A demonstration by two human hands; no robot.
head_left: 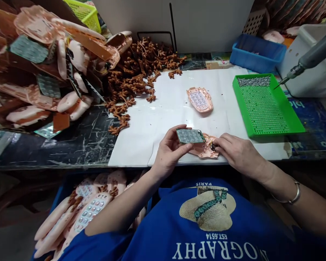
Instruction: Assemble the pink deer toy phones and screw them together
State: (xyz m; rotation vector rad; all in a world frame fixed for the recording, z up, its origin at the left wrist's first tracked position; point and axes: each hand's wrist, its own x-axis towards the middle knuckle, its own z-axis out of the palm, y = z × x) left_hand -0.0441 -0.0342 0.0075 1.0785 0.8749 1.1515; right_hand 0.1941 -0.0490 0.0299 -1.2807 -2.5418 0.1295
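Observation:
My left hand [170,150] grips a small circuit board [190,136] with a grey keypad sheet on its face, thumb along the near edge. Under and beside the board lies a pink plastic shell [203,150], its inside turned up, with thin wires running across it. At the shell's right end, the fingers of my right hand [233,152] pinch a small dark part [213,146], mostly hidden by the fingertips. Farther back on the white sheet rests another pink shell [200,99] with a pale keypad in it, apart from both hands.
A green tray [271,105] holds many small screws. An electric screwdriver [301,69] hangs above it. Behind stand a blue bin [256,54] and a white tub [312,61]. Brown plastic pieces [136,76] and piled shells [40,65] crowd the left. Finished-looking toy phones [89,212] fill a bin below.

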